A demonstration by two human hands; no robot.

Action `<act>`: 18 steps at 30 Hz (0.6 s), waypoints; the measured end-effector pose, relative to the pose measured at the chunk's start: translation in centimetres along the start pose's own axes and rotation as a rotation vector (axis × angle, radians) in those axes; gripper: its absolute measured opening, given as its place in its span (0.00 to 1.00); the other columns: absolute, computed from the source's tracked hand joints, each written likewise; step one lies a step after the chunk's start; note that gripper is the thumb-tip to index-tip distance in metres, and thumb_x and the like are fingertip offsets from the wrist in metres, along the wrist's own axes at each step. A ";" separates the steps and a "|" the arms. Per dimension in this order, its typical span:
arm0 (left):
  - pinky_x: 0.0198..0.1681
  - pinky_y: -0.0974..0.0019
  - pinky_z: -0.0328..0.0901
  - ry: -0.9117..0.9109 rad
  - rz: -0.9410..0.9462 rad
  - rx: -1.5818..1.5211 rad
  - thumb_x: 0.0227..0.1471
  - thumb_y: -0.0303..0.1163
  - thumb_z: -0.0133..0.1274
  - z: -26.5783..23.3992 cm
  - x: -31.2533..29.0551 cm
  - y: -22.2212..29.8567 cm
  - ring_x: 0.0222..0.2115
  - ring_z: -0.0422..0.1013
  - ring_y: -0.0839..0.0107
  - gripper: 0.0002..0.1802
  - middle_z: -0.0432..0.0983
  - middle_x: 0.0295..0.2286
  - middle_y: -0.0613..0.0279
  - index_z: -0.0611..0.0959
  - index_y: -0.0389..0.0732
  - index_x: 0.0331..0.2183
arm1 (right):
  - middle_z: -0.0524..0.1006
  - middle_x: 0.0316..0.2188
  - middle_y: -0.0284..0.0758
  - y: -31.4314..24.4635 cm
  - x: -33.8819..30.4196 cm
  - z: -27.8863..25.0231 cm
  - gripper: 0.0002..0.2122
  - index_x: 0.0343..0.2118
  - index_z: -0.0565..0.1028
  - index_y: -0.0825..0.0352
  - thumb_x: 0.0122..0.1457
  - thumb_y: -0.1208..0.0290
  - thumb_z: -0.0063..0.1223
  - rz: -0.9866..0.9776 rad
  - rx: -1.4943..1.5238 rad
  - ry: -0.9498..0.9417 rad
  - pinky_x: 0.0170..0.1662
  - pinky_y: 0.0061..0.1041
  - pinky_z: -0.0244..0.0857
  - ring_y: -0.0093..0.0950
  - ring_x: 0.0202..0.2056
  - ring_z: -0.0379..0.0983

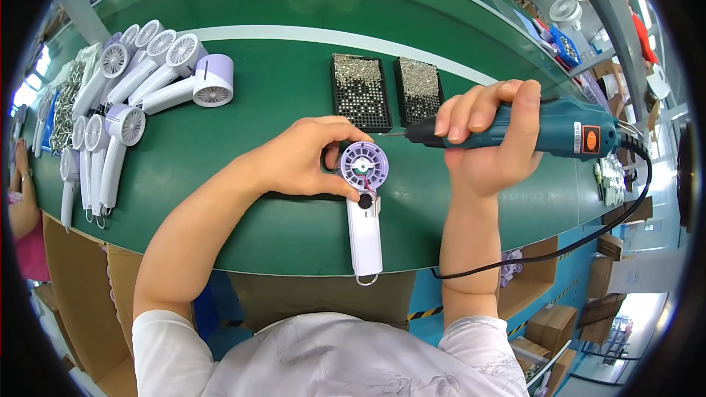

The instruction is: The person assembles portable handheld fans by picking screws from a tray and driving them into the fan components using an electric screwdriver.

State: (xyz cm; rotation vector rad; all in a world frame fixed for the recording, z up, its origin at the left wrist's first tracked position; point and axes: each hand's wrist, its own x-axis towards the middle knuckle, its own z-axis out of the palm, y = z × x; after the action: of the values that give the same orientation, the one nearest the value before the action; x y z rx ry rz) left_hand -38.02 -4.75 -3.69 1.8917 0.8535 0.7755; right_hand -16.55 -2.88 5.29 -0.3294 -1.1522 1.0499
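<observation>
Hands are working at a green bench [268, 92] in the head view, the left hand [312, 156] clamping the lilac head of a handheld fan [365, 242] between thumb and fingers. The fan is lying directly in that grip, its white handle pointing back toward the wearer, a wire loop [369, 281] hanging at the handle's end. The right hand [491, 136] is wrapping closed around a teal electric screwdriver [562, 129], holding it nearly level, its thin bit [395, 134] pointing left and showing just beside the fan's head; whether it is bearing a screw is too small to tell.

Just beyond the left hand's grip, two black trays, the nearer one [360, 115] and its neighbour [423, 112], are holding small metal pieces, apparently screws, many holes standing bare.

The job is looking partly done: handle and head are sitting together, but the head's inside is showing, with reddish wires and a hub exposed, so fastening and covering are probably remaining. Well to the left of the grip, more white-and-lilac fans [213, 81] are lying with grilles visible; whether they are finished or awaiting a turn, one cannot tell.
</observation>
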 end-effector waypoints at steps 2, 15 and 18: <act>0.32 0.70 0.64 0.008 0.000 -0.004 0.32 0.34 0.79 0.2 -0.1 -0.3 0.27 0.65 0.75 0.38 0.74 0.34 0.67 0.82 0.39 0.48 | 0.70 0.15 0.35 0.5 -0.4 0.1 0.10 0.30 0.71 0.69 0.68 0.71 0.46 -0.001 0.006 -0.053 0.18 0.32 0.68 0.26 0.13 0.67; 0.31 0.68 0.65 0.002 0.024 0.041 0.31 0.37 0.80 0.2 0.0 -0.2 0.26 0.66 0.74 0.38 0.74 0.31 0.66 0.83 0.39 0.47 | 0.71 0.17 0.36 1.4 -1.2 0.7 0.07 0.34 0.72 0.73 0.66 0.74 0.47 0.062 0.004 -0.058 0.19 0.32 0.70 0.26 0.14 0.68; 0.31 0.68 0.65 0.008 0.032 0.033 0.31 0.38 0.79 0.3 0.0 -0.2 0.26 0.66 0.73 0.37 0.74 0.31 0.66 0.83 0.39 0.46 | 0.71 0.17 0.36 1.5 -1.2 0.5 0.07 0.34 0.72 0.72 0.67 0.74 0.47 0.062 0.007 -0.073 0.18 0.32 0.70 0.26 0.14 0.68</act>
State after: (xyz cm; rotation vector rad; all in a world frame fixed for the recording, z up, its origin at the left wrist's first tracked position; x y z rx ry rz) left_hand -37.89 -4.79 -4.00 1.9367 0.8475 0.7933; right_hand -17.83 -3.23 3.74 -0.3252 -1.2093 1.1278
